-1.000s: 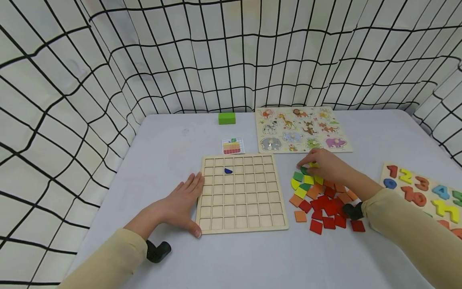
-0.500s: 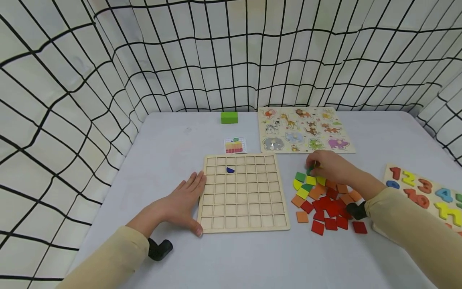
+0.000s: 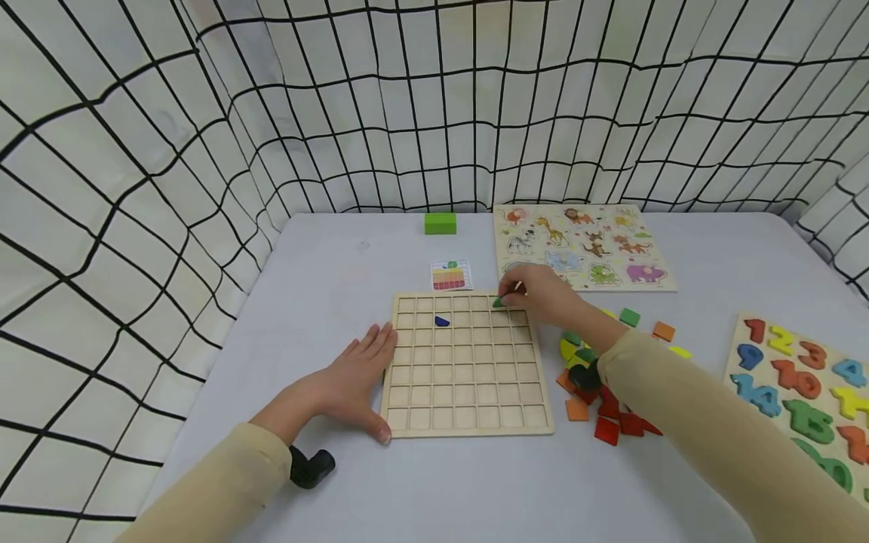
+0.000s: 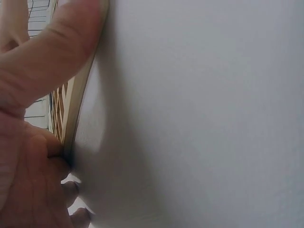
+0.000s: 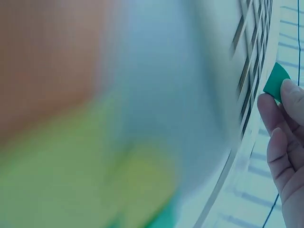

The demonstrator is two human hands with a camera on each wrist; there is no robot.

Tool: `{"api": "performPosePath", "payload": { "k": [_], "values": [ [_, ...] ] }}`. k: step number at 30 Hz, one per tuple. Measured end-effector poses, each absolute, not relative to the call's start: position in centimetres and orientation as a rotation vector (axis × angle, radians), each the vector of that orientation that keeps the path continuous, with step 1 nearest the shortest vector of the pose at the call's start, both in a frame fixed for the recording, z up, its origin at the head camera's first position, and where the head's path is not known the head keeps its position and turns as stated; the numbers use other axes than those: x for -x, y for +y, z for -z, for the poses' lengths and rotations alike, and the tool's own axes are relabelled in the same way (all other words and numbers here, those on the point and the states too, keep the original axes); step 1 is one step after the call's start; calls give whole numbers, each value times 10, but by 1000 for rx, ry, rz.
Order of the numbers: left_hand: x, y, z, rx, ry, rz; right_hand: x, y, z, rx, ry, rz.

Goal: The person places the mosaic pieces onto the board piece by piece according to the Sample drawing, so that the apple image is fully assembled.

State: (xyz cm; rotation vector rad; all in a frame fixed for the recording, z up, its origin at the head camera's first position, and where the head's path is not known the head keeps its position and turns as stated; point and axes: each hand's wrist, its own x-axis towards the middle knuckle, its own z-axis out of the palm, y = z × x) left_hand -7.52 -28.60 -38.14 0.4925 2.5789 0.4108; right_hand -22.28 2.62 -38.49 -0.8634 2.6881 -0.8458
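Note:
A square wooden grid board (image 3: 465, 436) lies in front of me on the white table. A single dark blue piece (image 3: 442, 321) sits in its upper left part. My left hand (image 3: 356, 385) rests along the board's left edge, fingers straight and thumb at the lower left corner. Over the board's upper right corner, my right hand (image 3: 539, 292) pinches a green piece (image 5: 276, 81) with one curved edge between thumb and fingertip. Partly under the right forearm lies a loose pile of red, orange, yellow and green tiles (image 3: 606, 431).
A small printed pattern card (image 3: 451, 276) lies behind the board, with a green block (image 3: 440, 223) farther back. An animal puzzle (image 3: 652, 256) stands back right and a number puzzle (image 3: 808, 377) at the right. Black netting (image 3: 475, 121) surrounds the table's far sides.
My right hand has moved left from the tile pile to the board's upper right corner, carrying the green piece. My left hand stays at the board's edge. The head view has shifted slightly.

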Motion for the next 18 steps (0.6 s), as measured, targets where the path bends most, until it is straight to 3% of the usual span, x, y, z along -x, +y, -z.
{"api": "performPosePath", "payload": {
  "k": [8,18],
  "values": [
    [75,-283,383,-496,2573,-412,234,-29,387,854,2619,815],
    [74,-286,380,-489,2584,-397,241,-46,384,877,2599,653]
  ]
}}
